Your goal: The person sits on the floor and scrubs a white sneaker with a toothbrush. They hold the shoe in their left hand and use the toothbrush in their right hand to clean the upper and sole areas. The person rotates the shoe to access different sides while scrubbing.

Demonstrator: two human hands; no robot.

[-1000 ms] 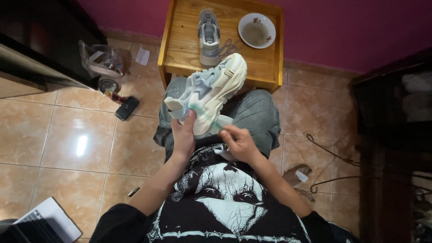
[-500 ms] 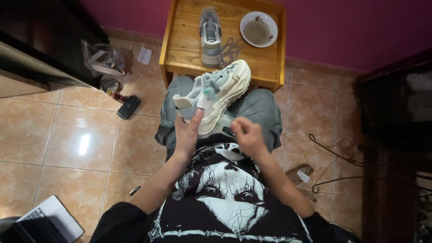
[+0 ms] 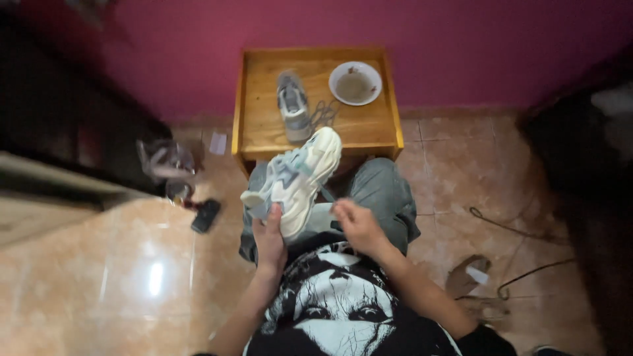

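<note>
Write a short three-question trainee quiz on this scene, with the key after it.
1. True or false: the left hand grips the heel end of the pale sneaker over the lap.
2. What lies beside the grey sneaker on the wooden table? A) a white bowl B) a laptop C) a bottle
3. Fill in: the right hand is next to the pale sneaker's ____ side.

Key: 1 true. 2 A. 3 right; whether it pinches a lace cannot be told.
</note>
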